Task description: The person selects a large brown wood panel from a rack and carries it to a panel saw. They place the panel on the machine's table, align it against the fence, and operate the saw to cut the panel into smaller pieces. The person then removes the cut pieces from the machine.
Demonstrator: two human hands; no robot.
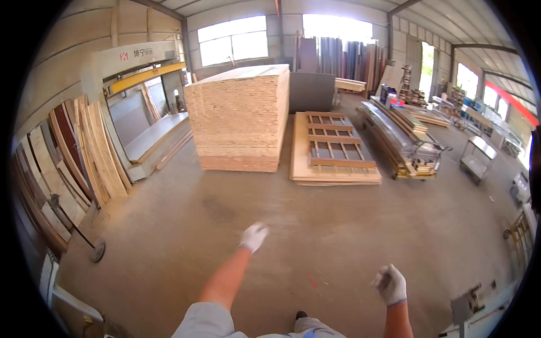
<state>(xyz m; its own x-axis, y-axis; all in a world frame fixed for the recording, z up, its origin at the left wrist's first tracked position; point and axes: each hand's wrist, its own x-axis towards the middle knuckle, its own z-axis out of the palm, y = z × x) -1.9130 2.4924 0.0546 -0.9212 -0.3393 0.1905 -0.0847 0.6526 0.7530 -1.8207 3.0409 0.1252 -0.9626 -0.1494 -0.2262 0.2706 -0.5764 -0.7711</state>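
My left hand [255, 236], in a white work glove, reaches forward over the concrete floor. Motion smears its fingers, and I see nothing held in it. My right hand [390, 283], gloved the same way, hangs lower and to the right with its fingers curled in and nothing showing in them. Neither hand touches anything. Ahead of them stands a tall stack of wooden boards [234, 121]. Right of that, a slatted wooden frame [336, 139] lies on a low pile of panels [300, 152].
A large press machine [107, 73] with a yellow beam stands at left, beside leaning planks [93, 152]. A loaded cart [414, 152] and a small metal trolley [478, 158] are at right. A round-based stand [97, 252] is on the left floor; machine parts [470, 304] sit lower right.
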